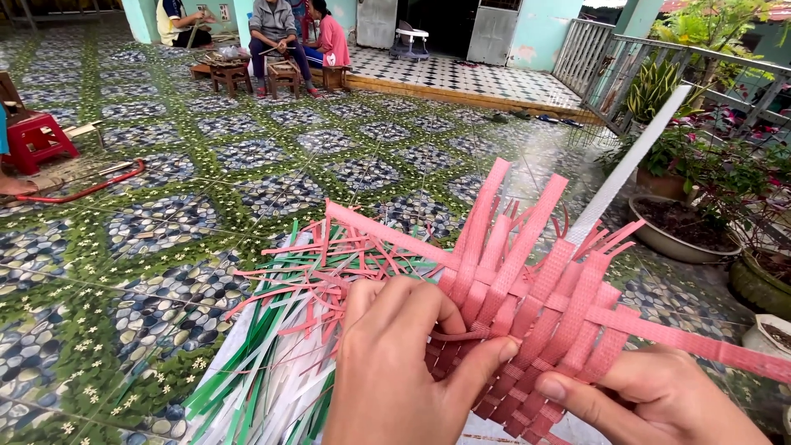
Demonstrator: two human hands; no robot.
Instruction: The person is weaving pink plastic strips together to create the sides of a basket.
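Observation:
A half-woven piece of pink plastic straps (535, 330) fills the lower middle, with loose strap ends sticking up and out. My left hand (395, 371) grips its left edge, thumb pressed on the weave and fingers curled over a thin pink strip. My right hand (659, 404) holds the lower right side, thumb on the woven straps. One white strap (630, 165) rises from the weave toward the upper right. Behind the weave lies a heap of loose green, white and pink strips (280, 346).
Patterned floor tiles (206, 198) spread all around. A red stool (37, 140) and a red-framed saw (91, 185) are at the left. Potted plants (684, 222) line the right by a railing. Three people sit on low stools (272, 49) at the back.

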